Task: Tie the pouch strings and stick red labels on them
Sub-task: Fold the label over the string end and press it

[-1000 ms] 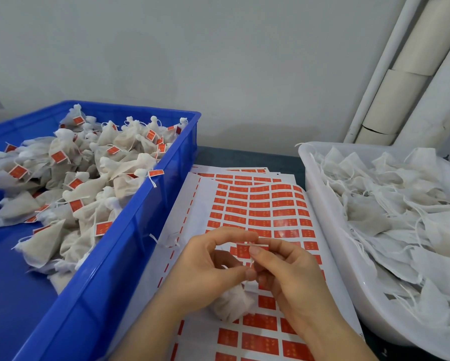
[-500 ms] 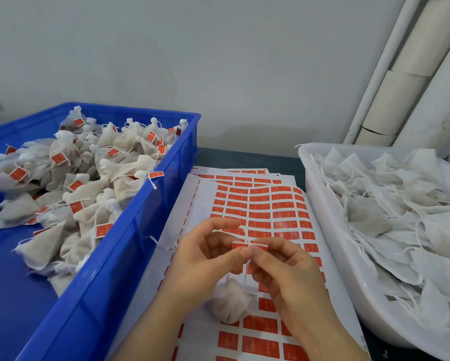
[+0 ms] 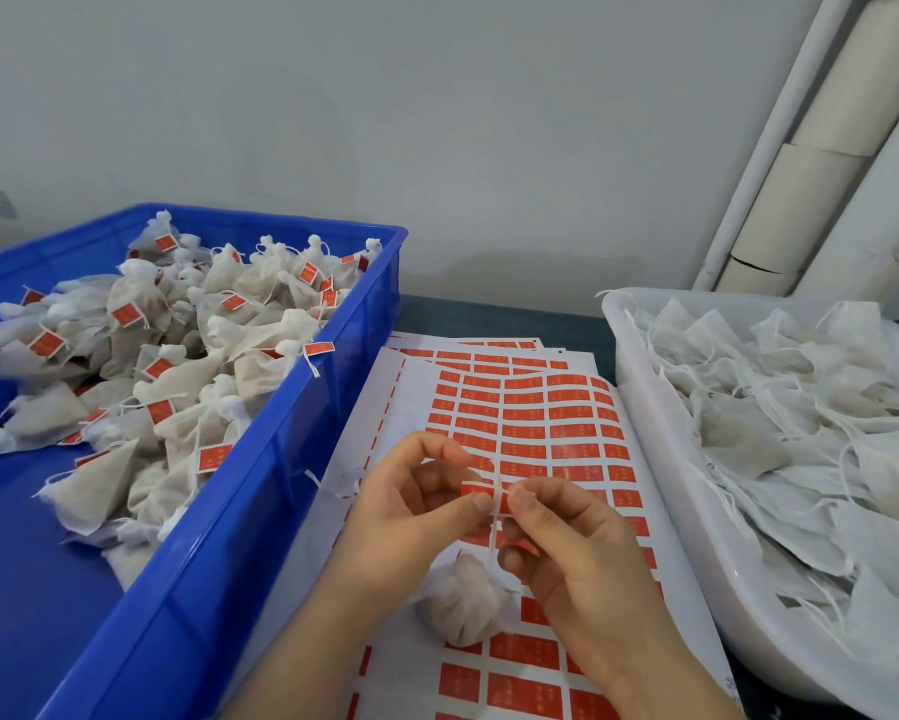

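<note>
A small white tied pouch (image 3: 465,605) hangs by its string (image 3: 495,517) just above the sheets of red labels (image 3: 520,428). My left hand (image 3: 411,517) and my right hand (image 3: 561,537) meet over the sheet. Between their thumbs and forefingers they pinch a red label (image 3: 481,492) folded around the string. The pouch dangles below the fingers, partly behind my right hand.
A blue crate (image 3: 260,511) on the left holds several tied pouches with red labels. A white tub (image 3: 660,459) on the right is full of loose untied pouches. Pipes run up the wall at the back right.
Both hands have risen slightly. The label now sits folded on the string between the fingertips, and the pouch hangs lower under the hands.
</note>
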Demonstrator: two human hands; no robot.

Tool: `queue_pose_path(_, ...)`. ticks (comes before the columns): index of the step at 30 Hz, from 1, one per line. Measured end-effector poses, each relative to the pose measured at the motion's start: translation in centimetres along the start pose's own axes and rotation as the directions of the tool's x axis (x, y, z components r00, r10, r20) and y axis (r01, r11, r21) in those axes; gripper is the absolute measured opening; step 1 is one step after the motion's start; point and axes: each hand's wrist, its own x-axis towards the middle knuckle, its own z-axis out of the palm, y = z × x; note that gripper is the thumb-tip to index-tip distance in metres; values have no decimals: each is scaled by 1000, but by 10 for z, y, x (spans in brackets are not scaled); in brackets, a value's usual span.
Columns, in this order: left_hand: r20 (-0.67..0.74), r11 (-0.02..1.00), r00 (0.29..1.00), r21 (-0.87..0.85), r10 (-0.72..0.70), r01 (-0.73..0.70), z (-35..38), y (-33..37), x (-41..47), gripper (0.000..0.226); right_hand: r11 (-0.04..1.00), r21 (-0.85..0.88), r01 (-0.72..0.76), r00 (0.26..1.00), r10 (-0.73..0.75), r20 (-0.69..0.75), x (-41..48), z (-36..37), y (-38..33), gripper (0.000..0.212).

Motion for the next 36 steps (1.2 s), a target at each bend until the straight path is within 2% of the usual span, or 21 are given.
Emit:
queue_pose_path(11, 8, 999, 1000, -25, -27, 27, 1, 1, 0, 39, 1000, 5, -22, 999, 22, 33, -1, 0, -3, 21)
queue_pose_path(17, -30, 999, 999, -44, -30, 28, 2, 4, 0, 28, 995, 83, -46, 995, 38, 88, -2, -2, -4, 19)
queue_pose_path(21, 12, 995, 999, -84, -51, 52, 1, 6, -1, 31, 994, 96, -43, 994, 32, 107, -3, -2, -4, 17)
queue_pose_path(23, 39, 993, 998, -101, -53, 57, 1, 7, -1, 27, 997, 69, -24, 995, 17, 101, -3, -2, -4, 17)
queue_pose_path(28, 110, 978, 993, -200, -42, 63, -2, 7, -2, 34, 1000, -4, 30, 996, -30, 79, -3, 0, -2, 23)
queue_pose_path(34, 132, 985, 991, -162, -36, 58, -2, 6, -1, 12, 999, -17, 49, 995, -47, 85, -2, 0, -2, 20)
queue_pose_path(36, 127, 987, 991, -151, -32, 51, -2, 5, -1, 12, 998, -16, 55, 994, -53, 92, -2, 0, -2, 19)
